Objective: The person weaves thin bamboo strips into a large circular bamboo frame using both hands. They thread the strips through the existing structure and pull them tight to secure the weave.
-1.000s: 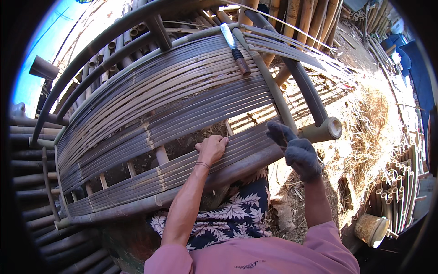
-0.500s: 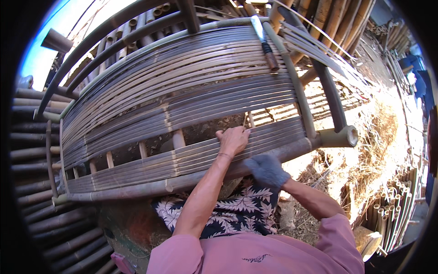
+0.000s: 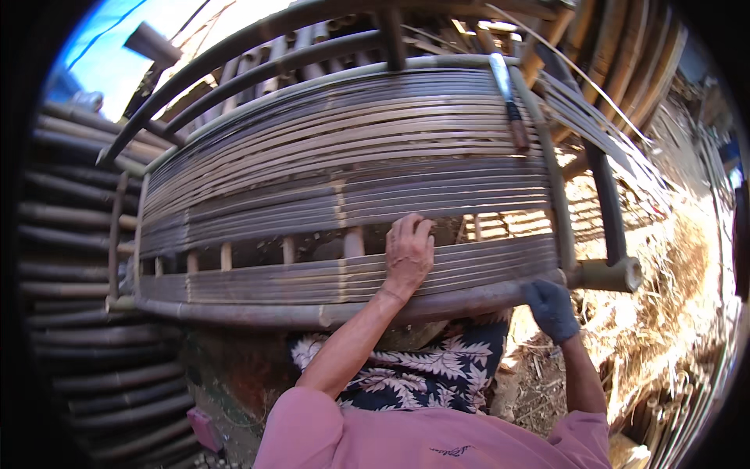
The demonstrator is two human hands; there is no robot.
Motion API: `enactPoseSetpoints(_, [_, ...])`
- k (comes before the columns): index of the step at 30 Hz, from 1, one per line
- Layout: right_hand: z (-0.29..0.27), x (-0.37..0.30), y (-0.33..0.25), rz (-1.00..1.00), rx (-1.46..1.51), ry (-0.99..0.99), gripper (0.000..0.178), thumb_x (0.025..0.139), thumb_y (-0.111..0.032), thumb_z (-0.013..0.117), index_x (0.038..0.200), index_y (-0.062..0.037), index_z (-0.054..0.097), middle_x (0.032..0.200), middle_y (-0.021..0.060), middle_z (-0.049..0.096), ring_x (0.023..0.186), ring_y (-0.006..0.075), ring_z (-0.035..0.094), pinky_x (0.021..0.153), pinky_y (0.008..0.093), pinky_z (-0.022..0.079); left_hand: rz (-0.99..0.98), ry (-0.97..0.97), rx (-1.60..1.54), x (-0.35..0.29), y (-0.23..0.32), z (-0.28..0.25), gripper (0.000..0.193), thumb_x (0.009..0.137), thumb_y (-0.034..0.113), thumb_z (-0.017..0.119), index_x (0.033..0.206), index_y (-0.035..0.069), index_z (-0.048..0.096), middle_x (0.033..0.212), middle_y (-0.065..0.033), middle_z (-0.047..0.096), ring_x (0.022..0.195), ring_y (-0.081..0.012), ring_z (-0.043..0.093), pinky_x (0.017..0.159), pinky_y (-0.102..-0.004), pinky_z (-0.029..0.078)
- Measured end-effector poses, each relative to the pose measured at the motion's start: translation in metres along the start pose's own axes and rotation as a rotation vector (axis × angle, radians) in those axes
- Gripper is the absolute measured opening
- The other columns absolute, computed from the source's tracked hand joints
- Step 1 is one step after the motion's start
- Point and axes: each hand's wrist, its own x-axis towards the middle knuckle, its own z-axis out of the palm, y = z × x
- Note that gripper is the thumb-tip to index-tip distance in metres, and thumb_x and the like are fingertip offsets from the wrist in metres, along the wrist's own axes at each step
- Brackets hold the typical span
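A bamboo bench point(image 3: 312, 164) with a long slatted seat spans the view in front of me. My left hand point(image 3: 409, 254) is bare and lies across the front band of bamboo slats point(image 3: 484, 259). Its fingers bend together over the far edge of that band, beside a long gap in the seat. At the right end of the front rail point(image 3: 437, 305), my right hand point(image 3: 551, 311) in a grey glove touches the bamboo; its fingers are blurred together. A knife point(image 3: 510, 105) with a brown handle lies on the slats at the far right.
Short crosspieces point(image 3: 354, 242) show in the gap. Dark bamboo poles point(image 3: 101, 336) are stacked at the left, and more poles point(image 3: 601, 62) lean at the far right. Loose strips point(image 3: 601, 129) rest beyond the armrest. Straw-like shavings point(image 3: 656, 258) cover the right-hand ground.
My right hand has moved right along the front rail, away from my left hand. My left fingers have curled more over the slat edge. The view has shifted, moving the bench within it.
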Motion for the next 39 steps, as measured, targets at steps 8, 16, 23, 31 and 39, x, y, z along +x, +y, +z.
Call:
enactPoseSetpoints(8, [0.030,0.128,0.040,-0.326,-0.383,0.492,0.016,0.099,-0.014,0.056,0.100,-0.0006,0.065,0.109,0.0209,0.065,0.105,0.0399,0.062,0.091,0.0480,0.049,0.302,-0.056,0.607,0.022,-0.104,-0.058,0.013,0.084,0.016,0.058,0.096,0.011,0.060,0.093,-0.0068,0.055,0.091,-0.0237,0.056,0.078,-0.0370,0.046])
enactPoseSetpoints(16, [0.060,0.133,0.075,-0.272,-0.346,0.587,0.017,0.100,-0.014,0.055,0.104,-0.0011,0.065,0.115,0.0187,0.067,0.107,0.0372,0.063,0.092,0.0452,0.049,0.168,-0.493,0.185,-0.019,-0.091,-0.092,0.035,0.091,0.041,0.064,0.110,0.012,0.061,0.100,-0.0081,0.060,0.094,-0.0300,0.067,0.070,-0.0458,0.060])
enactPoseSetpoints(23, [0.052,0.127,0.109,-0.260,-0.527,0.372,0.016,0.086,-0.006,0.048,0.093,-0.0018,0.062,0.098,0.0212,0.063,0.088,0.0360,0.059,0.080,0.0479,0.046,0.137,-0.427,0.201,-0.005,-0.104,-0.094,0.037,0.095,0.049,0.059,0.108,0.018,0.074,0.088,-0.0095,0.070,0.080,-0.0306,0.071,0.063,-0.0423,0.056])
enactPoseSetpoints(31, [-0.005,0.114,0.077,-0.166,-0.230,0.374,0.022,0.095,-0.023,0.061,0.086,-0.0047,0.069,0.088,0.0143,0.070,0.084,0.0326,0.067,0.079,0.0419,0.052,0.234,-0.240,0.345,-0.013,-0.050,-0.064,0.048,0.086,0.030,0.071,0.125,0.004,0.064,0.131,-0.0148,0.052,0.121,-0.0322,0.050,0.105,-0.0483,0.037])
enactPoseSetpoints(39, [-0.126,-0.003,-0.067,-0.285,0.331,0.196,0.010,0.092,0.002,0.059,0.092,0.0068,0.067,0.107,0.0164,0.068,0.092,0.0204,0.067,0.082,0.0329,0.055,0.398,-0.520,-0.480,0.014,0.131,0.018,0.048,0.094,0.028,0.066,0.130,-0.002,0.054,0.124,-0.0208,0.061,0.118,-0.0359,0.058,0.102,-0.0435,0.048])
